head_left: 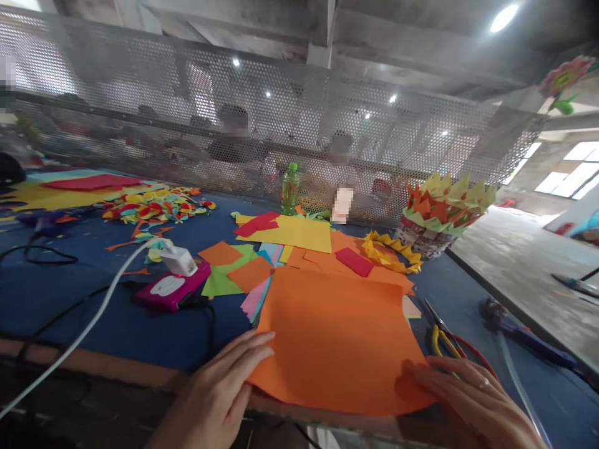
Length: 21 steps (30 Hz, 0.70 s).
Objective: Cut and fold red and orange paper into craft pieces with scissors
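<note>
A large orange sheet (337, 337), perhaps paper or felt, lies at the table's front, its lower edge reaching past the rim. My left hand (219, 386) grips its lower left edge, fingers on top. At the lower right corner my right hand (472, 393) holds the sheet, with a ring on one finger; its thumb is hidden. Just beyond the right hand rest scissors (444, 337) with yellow and red handles. Under and behind the sheet spread smaller coloured pieces, including orange squares (250, 274), a yellow sheet (299, 234) and a red piece (354, 262).
A purple power strip (173, 287) with a white plug (178, 259) sits left, trailing cables. Coloured scraps (150, 206) are heaped behind it. A green bottle (290, 190), a yellow pointed ring (390, 252) and a folded-point basket (435, 218) stand farther back. A glue gun (528, 337) lies right.
</note>
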Each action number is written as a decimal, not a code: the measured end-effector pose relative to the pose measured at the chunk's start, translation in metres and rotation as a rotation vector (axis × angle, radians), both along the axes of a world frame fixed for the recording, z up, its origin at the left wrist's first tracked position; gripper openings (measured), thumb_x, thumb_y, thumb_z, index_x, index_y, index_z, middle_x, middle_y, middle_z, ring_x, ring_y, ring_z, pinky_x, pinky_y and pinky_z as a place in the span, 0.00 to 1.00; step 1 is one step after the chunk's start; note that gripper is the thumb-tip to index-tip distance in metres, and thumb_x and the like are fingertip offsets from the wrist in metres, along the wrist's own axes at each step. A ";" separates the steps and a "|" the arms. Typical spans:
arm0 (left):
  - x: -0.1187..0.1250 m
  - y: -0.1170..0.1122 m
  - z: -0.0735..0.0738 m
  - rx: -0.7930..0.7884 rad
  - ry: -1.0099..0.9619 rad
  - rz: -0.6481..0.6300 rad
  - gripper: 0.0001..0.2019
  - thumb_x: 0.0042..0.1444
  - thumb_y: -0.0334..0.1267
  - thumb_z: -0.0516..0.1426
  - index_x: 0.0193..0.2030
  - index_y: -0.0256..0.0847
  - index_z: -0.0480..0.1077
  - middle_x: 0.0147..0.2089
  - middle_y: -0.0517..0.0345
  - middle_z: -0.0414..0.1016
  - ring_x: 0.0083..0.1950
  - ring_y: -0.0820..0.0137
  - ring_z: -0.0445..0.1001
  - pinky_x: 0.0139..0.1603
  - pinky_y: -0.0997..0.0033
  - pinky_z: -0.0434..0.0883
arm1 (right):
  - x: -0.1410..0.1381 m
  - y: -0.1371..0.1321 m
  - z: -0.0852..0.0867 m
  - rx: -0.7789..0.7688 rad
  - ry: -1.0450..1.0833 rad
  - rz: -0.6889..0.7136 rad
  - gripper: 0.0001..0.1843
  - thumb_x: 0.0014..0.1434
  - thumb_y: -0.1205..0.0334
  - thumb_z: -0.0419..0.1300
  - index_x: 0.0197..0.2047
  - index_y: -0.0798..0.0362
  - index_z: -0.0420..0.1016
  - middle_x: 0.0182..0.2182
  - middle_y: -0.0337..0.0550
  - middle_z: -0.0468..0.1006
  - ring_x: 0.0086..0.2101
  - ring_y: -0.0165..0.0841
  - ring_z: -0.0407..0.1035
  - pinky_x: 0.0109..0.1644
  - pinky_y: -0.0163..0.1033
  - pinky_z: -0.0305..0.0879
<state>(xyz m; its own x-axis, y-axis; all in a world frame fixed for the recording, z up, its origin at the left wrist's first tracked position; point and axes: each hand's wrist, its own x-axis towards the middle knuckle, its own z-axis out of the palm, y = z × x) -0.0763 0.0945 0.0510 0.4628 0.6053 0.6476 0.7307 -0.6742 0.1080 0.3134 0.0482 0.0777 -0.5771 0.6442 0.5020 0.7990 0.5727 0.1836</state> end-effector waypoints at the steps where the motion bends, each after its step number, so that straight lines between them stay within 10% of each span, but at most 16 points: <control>1: -0.002 -0.001 -0.002 0.021 0.033 0.007 0.24 0.53 0.22 0.45 0.53 0.42 0.70 0.56 0.60 0.78 0.57 0.76 0.75 0.58 0.80 0.68 | -0.001 0.001 0.000 -0.028 -0.017 -0.001 0.15 0.62 0.64 0.56 0.52 0.47 0.74 0.44 0.35 0.83 0.45 0.35 0.78 0.45 0.35 0.75; 10: -0.008 -0.007 -0.014 0.182 0.200 -0.002 0.22 0.56 0.27 0.52 0.57 0.41 0.71 0.65 0.58 0.68 0.67 0.65 0.65 0.68 0.56 0.59 | 0.000 0.018 0.036 -0.133 0.033 -0.087 0.19 0.61 0.62 0.56 0.55 0.39 0.72 0.48 0.40 0.81 0.49 0.41 0.75 0.47 0.43 0.77; 21: 0.005 -0.003 -0.037 0.378 0.158 -0.107 0.23 0.58 0.23 0.45 0.56 0.39 0.72 0.59 0.58 0.75 0.63 0.70 0.70 0.71 0.66 0.55 | -0.050 0.208 0.039 -0.475 -0.047 -0.410 0.18 0.68 0.54 0.50 0.49 0.55 0.76 0.47 0.54 0.80 0.49 0.44 0.73 0.51 0.43 0.65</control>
